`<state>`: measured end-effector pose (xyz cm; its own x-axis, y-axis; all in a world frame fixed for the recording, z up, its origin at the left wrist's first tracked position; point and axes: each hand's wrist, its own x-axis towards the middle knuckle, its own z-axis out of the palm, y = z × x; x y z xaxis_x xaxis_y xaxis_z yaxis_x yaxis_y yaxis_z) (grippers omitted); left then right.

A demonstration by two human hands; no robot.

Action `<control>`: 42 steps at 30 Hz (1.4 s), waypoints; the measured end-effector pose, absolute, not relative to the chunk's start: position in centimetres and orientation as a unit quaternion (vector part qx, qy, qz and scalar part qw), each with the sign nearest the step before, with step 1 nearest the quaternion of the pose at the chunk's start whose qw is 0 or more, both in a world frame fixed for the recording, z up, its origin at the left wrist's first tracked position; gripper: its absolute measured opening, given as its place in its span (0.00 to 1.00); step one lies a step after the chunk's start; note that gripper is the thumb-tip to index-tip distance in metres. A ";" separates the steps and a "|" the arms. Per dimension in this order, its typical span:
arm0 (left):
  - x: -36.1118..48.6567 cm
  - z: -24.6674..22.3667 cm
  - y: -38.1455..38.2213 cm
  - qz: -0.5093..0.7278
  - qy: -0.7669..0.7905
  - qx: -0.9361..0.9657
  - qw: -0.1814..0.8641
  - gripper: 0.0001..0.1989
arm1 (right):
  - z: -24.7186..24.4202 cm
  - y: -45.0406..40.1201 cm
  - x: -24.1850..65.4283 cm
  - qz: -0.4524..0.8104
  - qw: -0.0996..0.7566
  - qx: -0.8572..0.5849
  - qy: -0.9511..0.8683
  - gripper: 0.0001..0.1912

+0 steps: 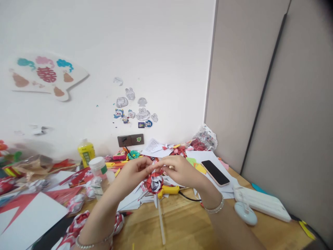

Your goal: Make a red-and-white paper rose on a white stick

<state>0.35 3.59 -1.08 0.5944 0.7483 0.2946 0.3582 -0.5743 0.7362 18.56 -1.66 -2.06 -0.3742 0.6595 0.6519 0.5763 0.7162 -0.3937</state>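
Backs onto a white wall [166, 41], grey panels [234, 69] at right. Below, a cluttered wooden table [192, 225]. On the wall, one fan-shaped cutout [31, 77], reads 囍 (double happiness) in red under three clouds: teal, pink, blue. Over the table, two bare hands, left hand [140, 168] and right hand [178, 168], fingers curled inward, fingertips meeting. Can't tell if gripping anything, too small between the fingers. At right, one long white block [262, 201], then one phone [215, 173], dark screen up, on white paper. Toward the back left, one yellow bottle [86, 152], label too blurred to read; near it, one white-lidded jar [98, 166], green on label. One printed sheet [154, 146] near the wall, can't read print. One yellow glue gun [169, 190] with black cord, just right of one red-and-white paper flower [155, 182]. To place the flower: directly below the joined fingertips, between the wrists, whitish stick [161, 222] running nearward from below. On the wall, about eleven small stickers [143, 114], mostly cartoon animals
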 end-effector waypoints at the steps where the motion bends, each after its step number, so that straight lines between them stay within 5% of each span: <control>1: 0.4 -1.1 3.6 0.308 0.334 0.832 0.317 0.16 | -2.1 -1.6 18.5 0.051 0.419 -0.375 -0.825 0.22; 10: 0.5 -1.1 3.5 0.339 0.332 0.796 0.376 0.17 | -2.0 -2.0 18.1 0.005 0.384 -0.337 -0.860 0.24; 17: 0.7 -0.9 3.6 0.456 0.308 0.732 0.402 0.15 | -2.0 -1.1 18.9 0.075 0.592 -0.453 -0.662 0.11; 26: 1.9 -1.5 3.2 0.459 0.300 0.752 0.364 0.14 | -2.9 0.4 18.2 0.240 0.576 -0.424 -0.656 0.09; 42: 2.8 -1.6 1.8 0.539 0.291 0.782 0.117 0.10 | -2.4 -1.3 17.1 -0.020 0.612 -0.409 -0.676 0.07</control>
<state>2.82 1.77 -1.64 0.2501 0.5804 0.7750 0.3293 -0.8037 0.4957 17.14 -1.29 -2.38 0.0845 0.5294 0.8442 0.5773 0.6645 -0.4745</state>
